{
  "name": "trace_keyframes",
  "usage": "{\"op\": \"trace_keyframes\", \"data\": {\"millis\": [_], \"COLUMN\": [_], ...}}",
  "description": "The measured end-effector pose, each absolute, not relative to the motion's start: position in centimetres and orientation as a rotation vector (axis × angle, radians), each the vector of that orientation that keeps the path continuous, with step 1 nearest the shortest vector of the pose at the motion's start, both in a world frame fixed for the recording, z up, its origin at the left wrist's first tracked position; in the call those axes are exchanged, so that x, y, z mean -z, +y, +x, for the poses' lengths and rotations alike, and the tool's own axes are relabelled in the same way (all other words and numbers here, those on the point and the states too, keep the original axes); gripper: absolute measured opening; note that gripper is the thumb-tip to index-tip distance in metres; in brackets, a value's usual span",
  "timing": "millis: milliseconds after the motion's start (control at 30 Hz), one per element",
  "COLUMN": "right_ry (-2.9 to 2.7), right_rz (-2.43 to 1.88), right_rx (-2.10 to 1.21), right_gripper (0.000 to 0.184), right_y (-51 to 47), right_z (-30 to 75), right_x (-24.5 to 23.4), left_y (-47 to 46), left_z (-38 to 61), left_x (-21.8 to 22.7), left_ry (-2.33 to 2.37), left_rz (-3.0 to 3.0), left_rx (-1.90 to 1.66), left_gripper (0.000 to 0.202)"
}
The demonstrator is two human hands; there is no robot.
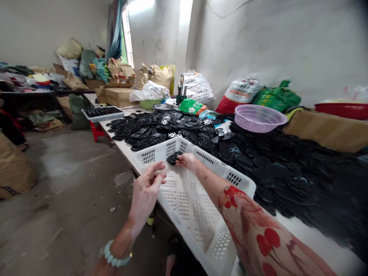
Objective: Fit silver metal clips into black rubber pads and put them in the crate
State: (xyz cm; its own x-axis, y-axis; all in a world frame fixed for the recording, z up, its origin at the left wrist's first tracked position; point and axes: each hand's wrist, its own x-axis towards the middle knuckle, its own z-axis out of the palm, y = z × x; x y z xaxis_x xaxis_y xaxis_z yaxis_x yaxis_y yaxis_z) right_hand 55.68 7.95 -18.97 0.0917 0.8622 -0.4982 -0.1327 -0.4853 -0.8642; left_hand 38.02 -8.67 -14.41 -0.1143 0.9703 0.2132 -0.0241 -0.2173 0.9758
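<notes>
The right hand (186, 161) reaches over a white perforated plastic crate (169, 147) and grips the edge of a black perforated plate (174, 158) with its fingertips, holding it just above the crate floor. The left hand (145, 193) is apart from it but close by, raised over the crate's near edge with the fingers half curled toward the plate. The view of those fingertips is poor, and they may pinch something small, though I cannot tell. A pale bead bracelet (115, 255) circles the left wrist, and a red floral sleeve (250, 230) covers the right forearm.

The crate sits at an angle on a long white table (316, 239), and its far rim touches the spread of loose black plates (161, 126) ahead. A deeper heap of black plates (287, 176) fills the table to the right. Farther along stand a small white tray (102, 113) of black pieces and a pink plastic basket (260, 118). A red basin (343, 110) sits beyond the basket. Stuffed woven sacks (197, 87) line the wall, and cardboard boxes (116, 96) stand at the far table end above the concrete floor (71, 180)
</notes>
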Motion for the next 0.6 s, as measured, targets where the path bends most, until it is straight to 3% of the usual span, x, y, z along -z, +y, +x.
{"op": "trace_keyframes", "data": {"millis": [600], "right_ry": [-0.889], "right_rz": [-1.536], "right_rx": [-1.527], "right_gripper": [0.034], "right_y": [7.6], "right_z": [55.4], "right_x": [20.1], "left_y": [-8.6], "left_z": [37.9], "left_x": [14.4], "left_ry": [1.168], "left_rz": [1.317], "left_rx": [-1.402], "left_gripper": [0.031]}}
